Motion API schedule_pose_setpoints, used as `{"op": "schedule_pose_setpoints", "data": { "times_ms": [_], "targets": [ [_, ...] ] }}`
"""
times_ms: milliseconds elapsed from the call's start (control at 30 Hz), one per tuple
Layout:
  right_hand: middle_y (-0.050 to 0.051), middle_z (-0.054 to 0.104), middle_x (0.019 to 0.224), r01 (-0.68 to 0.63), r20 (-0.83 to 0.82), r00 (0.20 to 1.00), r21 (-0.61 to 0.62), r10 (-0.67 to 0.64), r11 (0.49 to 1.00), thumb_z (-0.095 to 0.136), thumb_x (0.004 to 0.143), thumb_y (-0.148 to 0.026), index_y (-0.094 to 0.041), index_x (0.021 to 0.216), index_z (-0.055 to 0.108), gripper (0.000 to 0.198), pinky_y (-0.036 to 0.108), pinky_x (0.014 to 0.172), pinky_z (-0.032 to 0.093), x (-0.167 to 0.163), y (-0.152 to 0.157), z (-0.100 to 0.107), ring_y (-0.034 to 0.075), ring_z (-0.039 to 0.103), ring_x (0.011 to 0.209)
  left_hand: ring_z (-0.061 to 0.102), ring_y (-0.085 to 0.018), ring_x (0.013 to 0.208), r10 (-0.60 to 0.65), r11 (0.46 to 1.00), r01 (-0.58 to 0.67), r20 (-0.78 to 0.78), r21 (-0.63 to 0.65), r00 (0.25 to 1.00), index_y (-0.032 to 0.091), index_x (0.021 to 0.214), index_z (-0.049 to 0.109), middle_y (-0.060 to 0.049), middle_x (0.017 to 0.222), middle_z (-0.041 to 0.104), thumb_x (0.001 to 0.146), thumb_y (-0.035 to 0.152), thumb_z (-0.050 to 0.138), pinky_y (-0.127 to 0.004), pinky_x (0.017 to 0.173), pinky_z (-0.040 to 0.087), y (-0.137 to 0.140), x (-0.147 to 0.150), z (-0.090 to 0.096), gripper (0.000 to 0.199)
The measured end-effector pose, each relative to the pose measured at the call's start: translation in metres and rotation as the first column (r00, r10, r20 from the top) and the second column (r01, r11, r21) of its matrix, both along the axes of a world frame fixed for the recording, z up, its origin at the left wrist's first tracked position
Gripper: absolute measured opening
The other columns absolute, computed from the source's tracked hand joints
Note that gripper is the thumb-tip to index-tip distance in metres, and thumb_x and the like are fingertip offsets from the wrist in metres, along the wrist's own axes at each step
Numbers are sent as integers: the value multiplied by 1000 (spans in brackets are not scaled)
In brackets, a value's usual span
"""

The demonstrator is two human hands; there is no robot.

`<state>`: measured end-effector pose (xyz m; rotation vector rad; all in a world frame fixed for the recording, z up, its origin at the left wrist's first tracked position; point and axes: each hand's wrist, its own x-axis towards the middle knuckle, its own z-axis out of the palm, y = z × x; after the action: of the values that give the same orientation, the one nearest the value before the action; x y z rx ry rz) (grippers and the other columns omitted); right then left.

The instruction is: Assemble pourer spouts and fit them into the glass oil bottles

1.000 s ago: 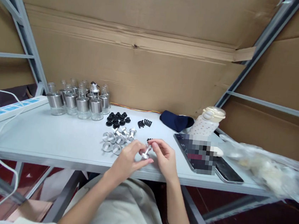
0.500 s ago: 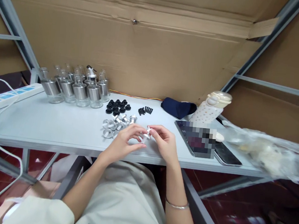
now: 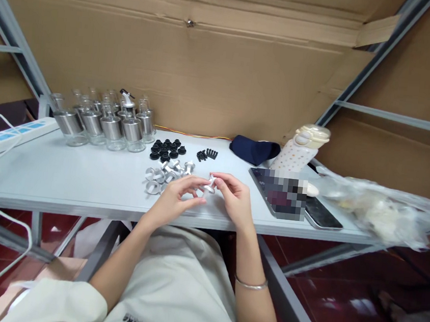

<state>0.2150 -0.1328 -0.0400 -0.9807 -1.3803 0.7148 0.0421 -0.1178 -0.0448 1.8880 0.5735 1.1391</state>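
Above the front of the table, both hands meet at one white plastic pourer spout (image 3: pixel 209 187). My left hand (image 3: pixel 180 194) has fingers and thumb around its left side and lower part. The fingers and thumb of my right hand (image 3: pixel 233 193) pinch its upper end. Just left of it lies a pile of similar white and silvery spouts (image 3: pixel 164 176). Behind that pile sit several black stoppers (image 3: pixel 166 149), and right of them small black clip-like pieces (image 3: pixel 208 154). Several glass bottles with metal sleeves (image 3: pixel 113 127) stand at the back left; one carries a white spout with a black flap (image 3: pixel 127 98).
A white power strip (image 3: pixel 10 137) with a cable is at the left. To the right are a dark blue cloth item (image 3: pixel 254 151), a dotted flask (image 3: pixel 300 152), two phones (image 3: pixel 322 213) and a clear plastic bag (image 3: pixel 382 212). Cardboard (image 3: pixel 209 73) closes off the back.
The view has shifted slightly, so everything appears a little up and left. Both hands stay on the white spout, with the left fingers drawn closer around it.
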Motion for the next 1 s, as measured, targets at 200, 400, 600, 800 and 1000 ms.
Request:
{"op": "schedule_pose_setpoints", "data": {
  "times_ms": [200, 400, 600, 800, 1000],
  "targets": [
    [5, 69, 79, 292, 70, 953, 32, -293, 956, 50, 86, -33, -18, 92, 70, 26, 34, 76, 47, 3, 6, -3, 19, 63, 77, 62, -17, 95, 61, 996, -56, 67, -66, 996, 22, 108, 65, -7, 110, 66, 77, 22, 69, -27, 79, 53, 0, 1, 0, 31],
    [14, 66, 94, 564, 547, 663, 86, -512, 821, 47, 82, -13, -13, 92, 71, 26, 40, 86, 41, 10, 17, -18, 27, 56, 94, 64, -15, 86, 114, 992, -100, 218, -73, 969, 20, 104, 63, -6, 103, 64, 75, 23, 72, -26, 78, 54, 1, 3, -1, 30],
    [14, 65, 92, 567, 666, 594, 52, -451, 822, 53, 79, -10, -12, 96, 70, 24, 38, 83, 43, 9, 19, -24, 27, 58, 86, 65, -16, 89, 110, 993, -92, 282, -79, 953, 20, 102, 63, -5, 101, 64, 74, 21, 73, -26, 79, 53, -1, 5, -1, 30],
    [10, 66, 83, 554, 612, 626, 87, -483, 828, 52, 79, -9, -16, 80, 68, 17, 36, 78, 45, 10, 19, -26, 23, 59, 77, 66, -15, 89, 114, 992, -95, 296, -77, 948, 20, 103, 63, -5, 103, 65, 73, 20, 73, -26, 79, 53, -3, 6, 0, 31],
    [8, 65, 77, 560, 545, 669, 78, -506, 825, 51, 78, -13, -16, 89, 63, 17, 36, 74, 44, 9, 16, -23, 22, 58, 72, 66, -15, 89, 122, 992, -102, 295, -80, 948, 20, 103, 62, -5, 103, 66, 73, 19, 73, -24, 79, 52, -2, 6, 0, 32]
  ]
}}
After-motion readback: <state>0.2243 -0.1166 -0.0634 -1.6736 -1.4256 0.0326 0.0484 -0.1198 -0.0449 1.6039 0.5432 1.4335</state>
